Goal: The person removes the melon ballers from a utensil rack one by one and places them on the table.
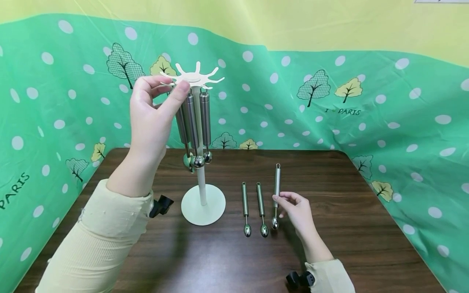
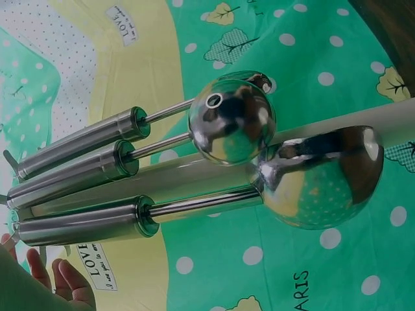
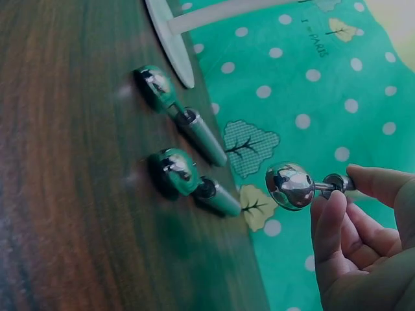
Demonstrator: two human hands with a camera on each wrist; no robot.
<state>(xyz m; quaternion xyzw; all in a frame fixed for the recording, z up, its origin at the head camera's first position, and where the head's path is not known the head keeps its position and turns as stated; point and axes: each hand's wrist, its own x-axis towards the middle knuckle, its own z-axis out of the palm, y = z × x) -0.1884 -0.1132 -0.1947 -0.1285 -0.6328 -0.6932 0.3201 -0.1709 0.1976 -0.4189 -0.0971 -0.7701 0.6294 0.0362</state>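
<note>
Two Hands at a Rack of Steel Scoops

Three steel ball-ended scoops (image 1: 194,126) hung from white star-topped rack (image 1: 199,77) on dark wooden table (image 1: 348,228), against green dotted tree-print cloth (image 1: 384,122). Left hand (image 1: 154,118) raised at rack top, thumb and fingers pinched on rim of star by the hanging handles. Right hand (image 1: 296,209) low on table, fingertips (image 3: 331,214) pinched round stem of third loose steel scoop (image 1: 276,191), bowl end lifted just off the wood. Two further matching steel scoops (image 1: 253,207) flat on table, just left of the held one, side by side, bowls toward the person
</note>
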